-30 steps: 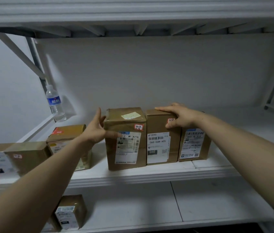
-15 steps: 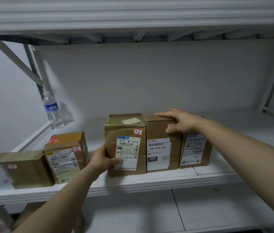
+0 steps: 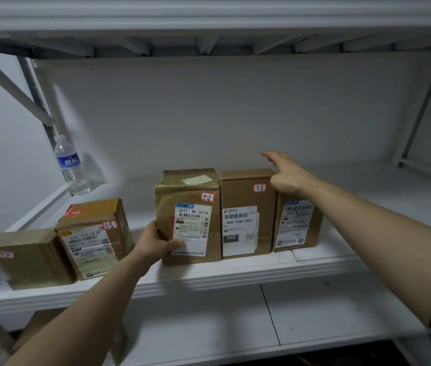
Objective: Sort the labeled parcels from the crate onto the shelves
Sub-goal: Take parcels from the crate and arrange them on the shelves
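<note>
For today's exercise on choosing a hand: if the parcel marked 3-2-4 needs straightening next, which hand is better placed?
Likely left. The left hand grips the 3-2-4 parcel at its lower left edge; the right hand is open, raised near the 3-2-5 parcel.

5 parcels [image 3: 188, 216] line the shelf [image 3: 235, 276]; bottle [image 3: 70, 165] stands behind, left.

a white metal shelf [image 3: 235, 277] carries five cardboard boxes in a row near its front lip. from the left: a wide parcel [image 3: 18, 260], a taped parcel [image 3: 92, 233] just beside it, a gap, then the parcel tagged 3-2-4 [image 3: 190, 217], the parcel tagged 3-2-5 [image 3: 246, 215] touching it, and a short parcel [image 3: 299, 225] against that. a water bottle [image 3: 70, 165] stands upright at the back left corner.
</note>
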`<action>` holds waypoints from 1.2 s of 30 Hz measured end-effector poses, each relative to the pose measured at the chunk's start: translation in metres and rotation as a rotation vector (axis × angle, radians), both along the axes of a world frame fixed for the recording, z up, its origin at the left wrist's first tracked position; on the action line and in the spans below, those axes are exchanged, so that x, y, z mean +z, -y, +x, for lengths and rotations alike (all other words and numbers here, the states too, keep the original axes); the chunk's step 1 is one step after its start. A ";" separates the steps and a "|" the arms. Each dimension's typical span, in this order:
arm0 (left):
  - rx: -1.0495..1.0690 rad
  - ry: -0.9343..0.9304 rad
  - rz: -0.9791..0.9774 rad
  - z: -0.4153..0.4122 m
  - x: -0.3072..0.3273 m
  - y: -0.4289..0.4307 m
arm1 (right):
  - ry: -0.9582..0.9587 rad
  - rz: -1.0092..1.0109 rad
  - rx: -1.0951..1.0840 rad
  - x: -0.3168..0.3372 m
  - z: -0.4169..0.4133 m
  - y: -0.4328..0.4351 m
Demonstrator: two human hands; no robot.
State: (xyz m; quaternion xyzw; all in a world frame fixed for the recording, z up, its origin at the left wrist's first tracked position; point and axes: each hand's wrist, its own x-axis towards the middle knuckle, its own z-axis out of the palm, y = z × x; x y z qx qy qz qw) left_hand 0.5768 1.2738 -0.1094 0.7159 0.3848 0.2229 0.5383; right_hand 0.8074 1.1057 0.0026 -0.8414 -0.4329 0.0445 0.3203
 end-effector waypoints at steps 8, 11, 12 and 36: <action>0.001 -0.076 0.038 -0.005 0.004 -0.002 | -0.031 0.134 -0.094 -0.010 0.008 0.002; 0.017 -0.119 0.045 -0.009 0.009 -0.005 | -0.025 0.182 -0.134 -0.013 0.007 0.003; 0.022 -0.133 0.053 -0.010 0.010 -0.005 | -0.029 0.198 -0.147 -0.014 0.005 0.003; -0.525 -0.319 0.370 -0.119 -0.014 0.099 | 0.011 -0.133 -0.394 -0.117 -0.260 0.131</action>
